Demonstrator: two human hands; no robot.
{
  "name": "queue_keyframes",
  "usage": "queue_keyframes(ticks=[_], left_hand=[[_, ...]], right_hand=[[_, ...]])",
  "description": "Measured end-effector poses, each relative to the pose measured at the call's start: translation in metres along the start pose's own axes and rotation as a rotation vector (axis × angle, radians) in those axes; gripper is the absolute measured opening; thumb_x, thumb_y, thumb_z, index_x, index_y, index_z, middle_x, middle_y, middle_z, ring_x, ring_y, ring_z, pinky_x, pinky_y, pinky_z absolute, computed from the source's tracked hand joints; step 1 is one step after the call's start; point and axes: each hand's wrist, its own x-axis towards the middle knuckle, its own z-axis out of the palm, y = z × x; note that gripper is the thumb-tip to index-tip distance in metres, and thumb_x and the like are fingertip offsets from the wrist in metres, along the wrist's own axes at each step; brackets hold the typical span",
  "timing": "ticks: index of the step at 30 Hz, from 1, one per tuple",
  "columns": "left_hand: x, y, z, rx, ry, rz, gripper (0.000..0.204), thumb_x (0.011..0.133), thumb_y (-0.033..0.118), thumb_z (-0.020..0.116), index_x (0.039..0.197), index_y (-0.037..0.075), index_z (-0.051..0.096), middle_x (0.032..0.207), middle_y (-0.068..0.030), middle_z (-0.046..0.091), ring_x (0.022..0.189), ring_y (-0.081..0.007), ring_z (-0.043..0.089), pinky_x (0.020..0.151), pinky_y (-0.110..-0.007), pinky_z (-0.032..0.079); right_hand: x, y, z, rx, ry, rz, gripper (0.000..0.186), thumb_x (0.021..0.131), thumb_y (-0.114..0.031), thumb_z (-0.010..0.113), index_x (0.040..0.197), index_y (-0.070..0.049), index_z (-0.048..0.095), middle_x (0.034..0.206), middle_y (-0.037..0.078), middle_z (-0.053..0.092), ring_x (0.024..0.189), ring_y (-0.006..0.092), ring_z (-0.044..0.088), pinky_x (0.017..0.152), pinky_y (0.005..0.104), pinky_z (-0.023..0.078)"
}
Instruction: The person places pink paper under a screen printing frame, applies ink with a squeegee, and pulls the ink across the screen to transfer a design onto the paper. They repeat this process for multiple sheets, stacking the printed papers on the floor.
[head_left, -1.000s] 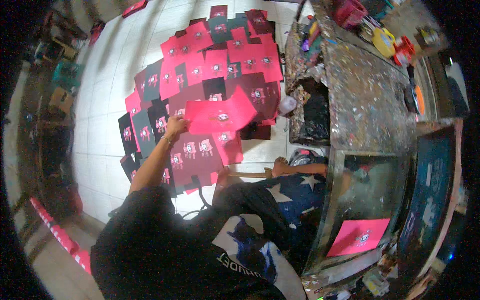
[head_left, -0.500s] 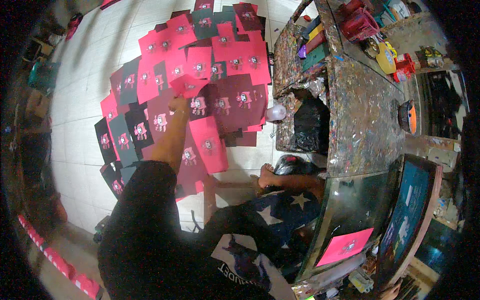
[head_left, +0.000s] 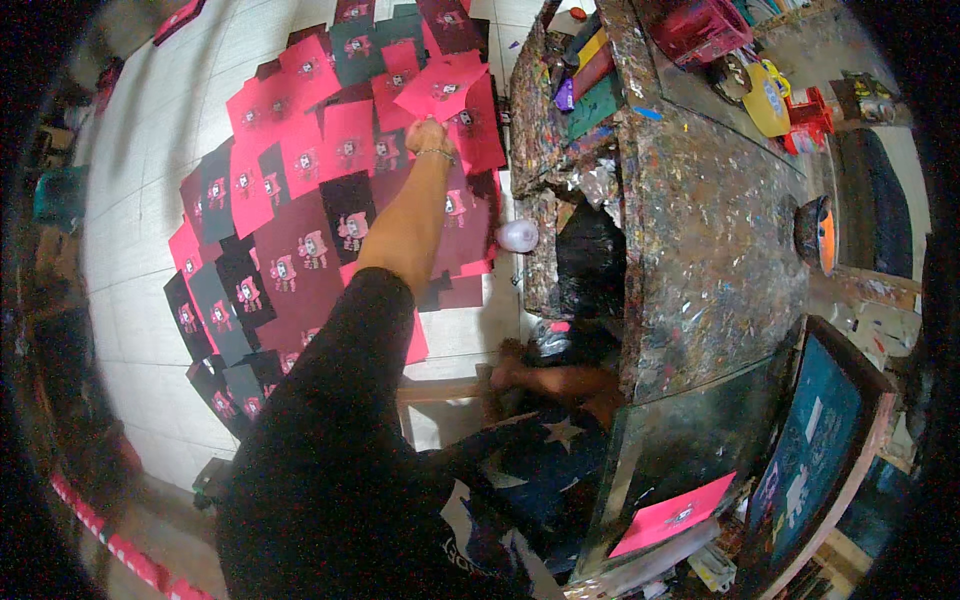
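My left arm stretches far out over the floor. At its end my left hand [head_left: 428, 136] is closed on the near edge of a bright pink printed sheet [head_left: 447, 85], which carries a small cartoon figure. The sheet is over other printed sheets in pink, maroon, dark green and black, which overlap in a wide spread; a maroon sheet [head_left: 300, 225] lies near my forearm. My right hand does not show. At the lower right, another pink printed sheet [head_left: 655, 525] lies on a dark glass-like panel [head_left: 690, 430], beside a tilted wood-framed printing screen [head_left: 818, 430].
A paint-spattered bench [head_left: 710, 240] stands at the right, with a red basket [head_left: 705, 32] and a yellow container [head_left: 766, 98] at its far end. A black plastic bag [head_left: 590, 250] and a pale rounded container [head_left: 518, 236] are by its left side. My bare foot [head_left: 510, 365] is below them.
My left hand has moved right and farther out with the pink sheet. The whole view has shifted slightly. Fingers seen at the screen frame's lower end before are now out of sight.
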Motion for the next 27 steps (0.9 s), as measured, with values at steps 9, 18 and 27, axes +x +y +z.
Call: queue_keyframes(ticks=[9, 18, 27], left_hand=[[-0.071, -0.175, -0.136, 1.461, -0.154, -0.016, 0.015, 0.094, 0.011, 0.069, 0.106, 0.002, 0.067, 0.082, -0.0088, 0.069, 0.069, -0.0193, 0.068, 0.059, -0.035, 0.056], [-0.184, -0.164, -0.208, 1.343, -0.286, 0.235, 0.02, 0.097, 0.02, 0.067, 0.103, 0.002, 0.069, 0.084, -0.0092, 0.07, 0.075, -0.0182, 0.071, 0.064, -0.034, 0.056], [-0.508, 0.046, -0.067, 0.511, -1.151, 0.498, 0.017, 0.101, 0.009, 0.064, 0.116, 0.001, 0.068, 0.098, -0.0093, 0.074, 0.088, -0.0152, 0.069, 0.079, -0.03, 0.053]], right_hand=[[0.032, 0.057, 0.006, 0.047, -0.031, 0.103, 0.054, 0.101, -0.042, 0.054, 0.115, 0.004, 0.077, 0.114, 0.026, 0.074, 0.103, 0.039, 0.067, 0.099, 0.0524, 0.048], [0.031, 0.099, -0.006, 0.009, -0.039, -0.004, 0.054, 0.102, -0.046, 0.054, 0.126, -0.001, 0.071, 0.126, 0.024, 0.069, 0.112, 0.0375, 0.066, 0.1, 0.0479, 0.05], [0.076, 0.123, -0.005, -0.192, -0.22, -0.485, 0.045, 0.108, -0.025, 0.045, 0.142, -0.002, 0.061, 0.141, 0.018, 0.064, 0.128, 0.0318, 0.061, 0.112, 0.0404, 0.044]])
